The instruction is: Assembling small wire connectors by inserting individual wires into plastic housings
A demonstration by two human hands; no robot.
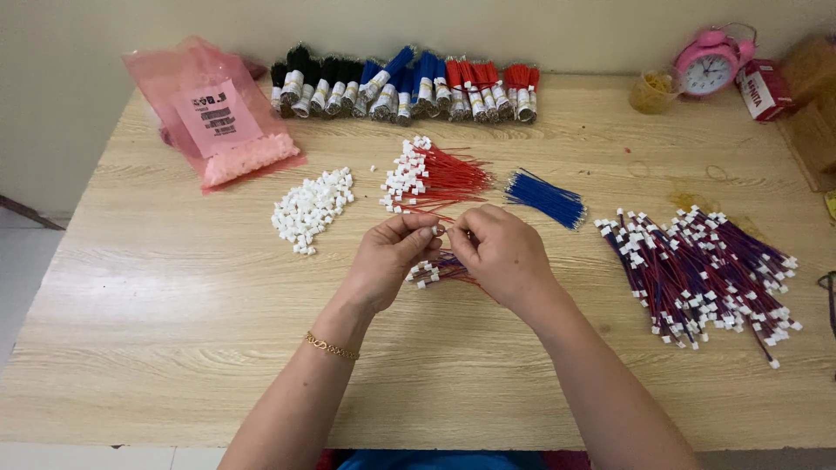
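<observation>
Left hand (389, 258) and right hand (502, 255) pinching one white connector (438, 231) with red wire. Around: loose connector pile (312, 209), blue wire bundle (545, 198), one pink bag (213, 113), one pink alarm clock (710, 61).

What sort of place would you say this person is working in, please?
Probably a home workbench for small wire assembly rather than a factory: a wooden table against a plain wall, holding a pile of white connectors, taped wire bundles, and a pink alarm clock.

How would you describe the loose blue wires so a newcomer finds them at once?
Start at the wooden table and the two hands at its middle. Just beyond the right hand lies the small bundle of blue wires. Unlike the red wires beside it, it carries no white connectors.
</observation>
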